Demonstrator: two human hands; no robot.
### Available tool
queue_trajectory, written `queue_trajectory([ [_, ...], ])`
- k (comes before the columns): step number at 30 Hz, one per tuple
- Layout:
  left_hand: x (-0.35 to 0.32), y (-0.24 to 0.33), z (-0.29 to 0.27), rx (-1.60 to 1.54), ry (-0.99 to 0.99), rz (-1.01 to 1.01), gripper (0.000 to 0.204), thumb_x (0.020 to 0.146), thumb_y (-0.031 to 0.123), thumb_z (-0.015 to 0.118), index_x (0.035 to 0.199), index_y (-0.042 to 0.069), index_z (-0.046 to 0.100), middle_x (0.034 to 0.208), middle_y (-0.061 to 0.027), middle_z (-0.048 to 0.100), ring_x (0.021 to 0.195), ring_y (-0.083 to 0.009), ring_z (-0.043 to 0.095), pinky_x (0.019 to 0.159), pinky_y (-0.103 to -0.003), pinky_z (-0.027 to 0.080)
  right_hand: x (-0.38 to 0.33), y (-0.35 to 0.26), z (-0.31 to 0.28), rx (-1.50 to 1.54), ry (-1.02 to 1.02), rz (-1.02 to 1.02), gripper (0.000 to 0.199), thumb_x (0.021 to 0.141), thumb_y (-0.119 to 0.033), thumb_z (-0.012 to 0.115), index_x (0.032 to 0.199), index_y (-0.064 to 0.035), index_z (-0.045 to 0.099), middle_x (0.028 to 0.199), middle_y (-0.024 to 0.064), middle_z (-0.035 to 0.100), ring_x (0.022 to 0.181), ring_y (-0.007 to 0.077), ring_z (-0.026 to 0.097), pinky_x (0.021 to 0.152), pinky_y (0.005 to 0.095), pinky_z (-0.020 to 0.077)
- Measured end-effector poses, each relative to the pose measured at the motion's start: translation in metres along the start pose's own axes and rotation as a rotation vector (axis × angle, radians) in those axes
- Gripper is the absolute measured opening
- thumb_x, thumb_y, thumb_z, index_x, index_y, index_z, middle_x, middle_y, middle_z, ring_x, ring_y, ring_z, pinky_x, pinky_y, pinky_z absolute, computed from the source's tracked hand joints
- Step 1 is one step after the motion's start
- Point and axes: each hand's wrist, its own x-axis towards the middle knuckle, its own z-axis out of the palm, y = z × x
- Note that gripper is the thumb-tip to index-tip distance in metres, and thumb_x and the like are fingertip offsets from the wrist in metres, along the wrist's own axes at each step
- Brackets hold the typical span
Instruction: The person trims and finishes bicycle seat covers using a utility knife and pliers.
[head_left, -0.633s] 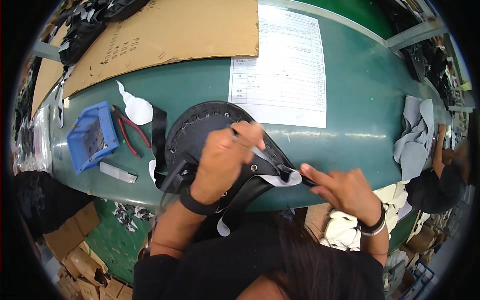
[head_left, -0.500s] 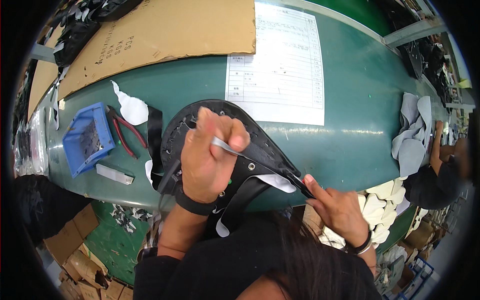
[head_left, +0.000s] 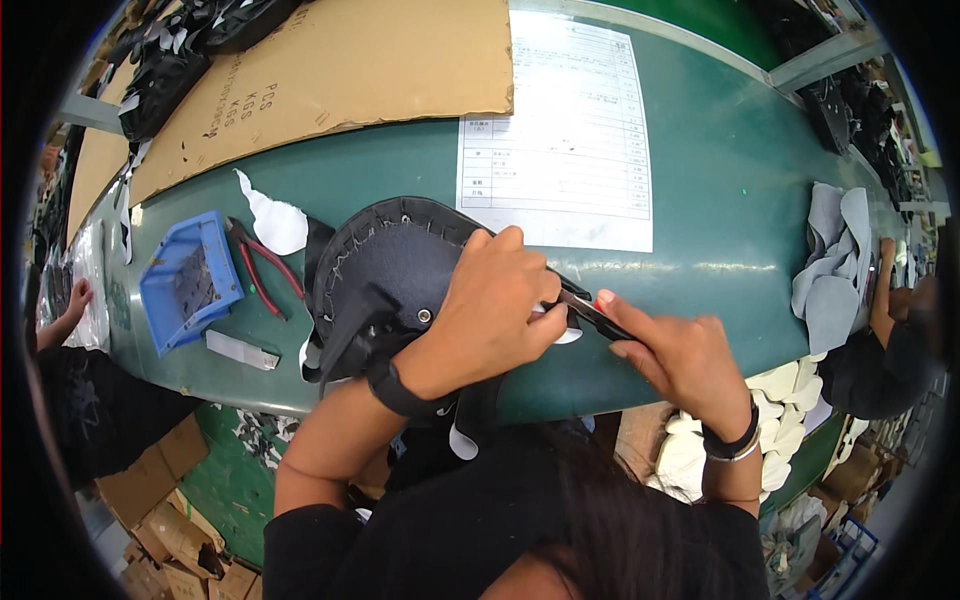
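Note:
A black teardrop-shaped padded piece (head_left: 385, 250) lies on the green table, its rim set with a row of staples and a metal eyelet on its face. My left hand (head_left: 490, 315) is closed over its narrow right end. The fingers are curled and pressed together, and what they pinch is hidden. My right hand (head_left: 680, 360) grips a slim dark tool (head_left: 598, 318) with a metal tip and a red part by the thumb; its exact kind is unclear. The tip meets the piece's narrow end beside my left fingers. A black strap (head_left: 480, 405) hangs over the front edge.
To the left are a blue bin (head_left: 190, 285), red-handled pliers (head_left: 262, 270), a white scrap (head_left: 275, 222) and a pale bar (head_left: 241, 350). Cardboard (head_left: 350, 65) and a printed sheet (head_left: 560, 190) lie behind. Grey pieces (head_left: 832, 260) rest at right. Co-workers (head_left: 100, 410) sit on both sides.
My left hand has come down rightward from above the padded piece, where it held up a thin grey strip, to the narrow end. My right hand still holds the tool, slightly higher.

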Motion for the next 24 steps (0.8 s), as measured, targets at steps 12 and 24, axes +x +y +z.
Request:
queue_trajectory([
  [12, 0.008, -0.012, -0.040, -1.243, 0.200, -0.454, 0.017, 0.082, 0.007, 0.059, 0.070, 0.007, 0.047, 0.069, 0.0000, 0.047, 0.068, -0.0099, 0.047, 0.061, -0.027, 0.039, -0.003, -0.036, 0.034, 0.045, 0.214, 0.210, 0.046, 0.087, -0.025, 0.065, 0.131, -0.0201, 0.054, 0.058, 0.0079, 0.052, 0.049, 0.0299, 0.054, 0.046, 0.0418, 0.0381],
  [24, 0.017, -0.028, -0.019, -0.131, 0.095, -0.069, 0.028, 0.079, 0.023, 0.067, 0.060, 0.008, 0.055, 0.060, -0.0019, 0.048, 0.067, -0.0187, 0.045, 0.074, -0.033, 0.028, 0.016, -0.032, 0.056, 0.366, 0.275, 0.246, 0.046, 0.091, -0.020, 0.062, 0.135, -0.0129, 0.049, 0.066, 0.0116, 0.061, 0.052, 0.0281, 0.059, 0.048, 0.0344, 0.0444],
])
